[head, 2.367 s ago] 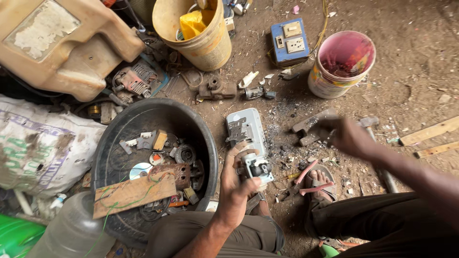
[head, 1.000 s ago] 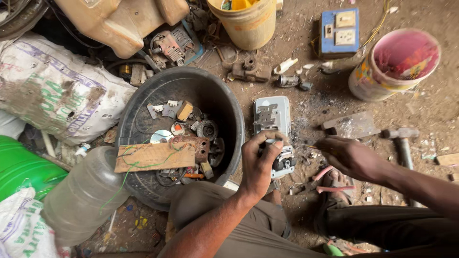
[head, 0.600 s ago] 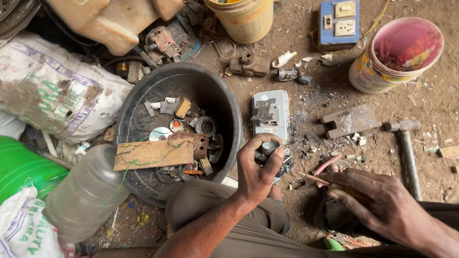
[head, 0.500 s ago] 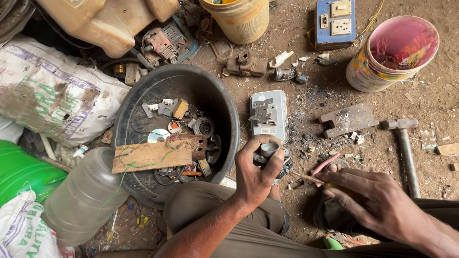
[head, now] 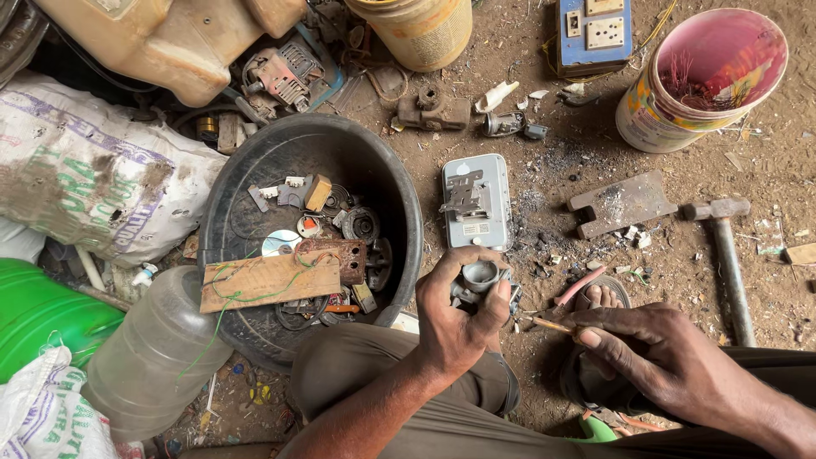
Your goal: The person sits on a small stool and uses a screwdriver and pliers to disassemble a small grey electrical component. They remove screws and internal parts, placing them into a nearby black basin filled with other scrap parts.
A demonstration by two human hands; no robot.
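Observation:
My left hand (head: 459, 319) grips a small grey metal part (head: 478, 279) with a round opening, held over my knee. My right hand (head: 650, 353) pinches a thin pointed tool (head: 551, 324) whose tip points at that part from the right. A grey metal electrical box (head: 476, 200) lies on the dirt just beyond my left hand. A hammer (head: 727, 255) rests on the ground to the right, apart from both hands.
A black tub (head: 255, 170) of scrap parts with a wooden strip (head: 268, 280) stands at left. A flat metal block (head: 620, 204), pink-lined bucket (head: 701, 81), yellow bucket (head: 421, 30), blue switch board (head: 593, 32), clear jug (head: 144, 357) and sacks (head: 85, 178) ring the dirt floor.
My right hand left the hammer on the ground and came back near my foot, now pinching a thin tool aimed at the part. My left hand has lifted the part slightly off the box.

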